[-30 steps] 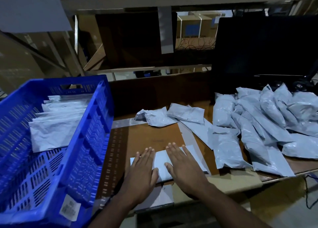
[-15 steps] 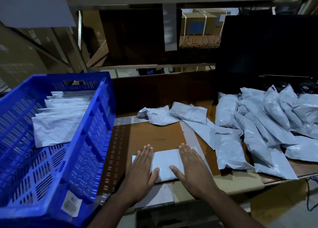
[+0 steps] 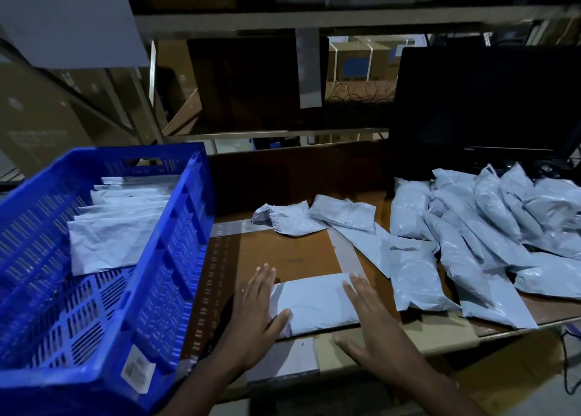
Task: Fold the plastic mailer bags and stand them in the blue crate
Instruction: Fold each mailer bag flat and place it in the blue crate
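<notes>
A folded pale grey mailer bag [image 3: 317,302] lies flat on the brown table near its front edge. My left hand [image 3: 256,315] presses flat on the bag's left end, fingers straight, thumb on top of the bag. My right hand [image 3: 371,324] lies flat on the bag's right end with fingers straight. The blue crate [image 3: 169,258] stands at the left, tilted toward me, with several folded mailers [image 3: 110,230] standing in a row at its far end.
A heap of unfolded grey mailers [image 3: 490,227] covers the right side of the table. Two crumpled mailers [image 3: 314,217] lie in the middle behind the folded bag. A black monitor [image 3: 484,107] stands at the back right. Shelving rises behind the table.
Both hands have slid apart along the folded bag, the left toward its left end and the right toward its right end. The bag stays in place.
</notes>
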`<action>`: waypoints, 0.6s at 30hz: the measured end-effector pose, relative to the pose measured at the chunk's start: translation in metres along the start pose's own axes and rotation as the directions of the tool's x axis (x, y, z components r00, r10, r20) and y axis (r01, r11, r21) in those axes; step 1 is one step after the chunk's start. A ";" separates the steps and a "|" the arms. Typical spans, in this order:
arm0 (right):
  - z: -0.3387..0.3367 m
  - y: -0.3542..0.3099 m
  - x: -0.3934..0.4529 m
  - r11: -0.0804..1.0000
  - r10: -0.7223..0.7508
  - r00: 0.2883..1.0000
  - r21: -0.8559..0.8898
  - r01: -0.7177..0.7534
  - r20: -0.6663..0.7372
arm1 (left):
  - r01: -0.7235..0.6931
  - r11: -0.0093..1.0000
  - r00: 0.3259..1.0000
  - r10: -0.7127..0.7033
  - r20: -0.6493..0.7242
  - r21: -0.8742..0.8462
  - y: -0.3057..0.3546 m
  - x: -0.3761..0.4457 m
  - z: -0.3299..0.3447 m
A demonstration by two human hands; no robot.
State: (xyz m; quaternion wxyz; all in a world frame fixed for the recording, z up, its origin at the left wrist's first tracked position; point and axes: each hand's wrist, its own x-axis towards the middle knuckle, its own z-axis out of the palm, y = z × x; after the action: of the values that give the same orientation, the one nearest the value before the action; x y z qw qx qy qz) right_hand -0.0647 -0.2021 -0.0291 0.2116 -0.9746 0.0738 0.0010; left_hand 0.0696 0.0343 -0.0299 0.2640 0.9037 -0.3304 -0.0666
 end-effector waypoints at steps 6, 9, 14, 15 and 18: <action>0.002 0.002 -0.004 0.987 -0.005 0.987 0.156 0.031 -0.163 | -0.069 0.995 0.998 0.069 0.004 -0.067 -0.002 -0.024 -0.012; -0.009 -0.010 -0.001 0.973 0.008 0.972 0.225 0.046 -0.236 | -0.069 0.993 0.990 0.056 -0.126 -0.098 0.000 -0.023 -0.022; -0.043 -0.033 0.010 0.951 0.170 0.874 0.308 -0.024 -0.456 | 0.021 0.919 0.938 -0.154 -0.310 -0.393 0.004 -0.005 -0.048; -0.048 -0.035 0.015 0.959 0.194 0.840 0.279 -0.053 -0.507 | 0.043 0.886 0.932 -0.202 -0.301 -0.462 0.006 -0.001 -0.052; -0.053 -0.031 0.036 0.981 0.192 0.815 0.139 -0.137 -0.547 | 0.118 0.870 0.917 -0.280 -0.284 -0.478 0.012 0.010 -0.051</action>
State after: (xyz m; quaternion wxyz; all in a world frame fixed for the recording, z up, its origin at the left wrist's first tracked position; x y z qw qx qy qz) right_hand -0.0259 -0.2009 0.0311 0.2252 -0.9112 0.2162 -0.2687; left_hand 0.0860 0.0424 0.0205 0.5115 0.8446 -0.1581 -0.0096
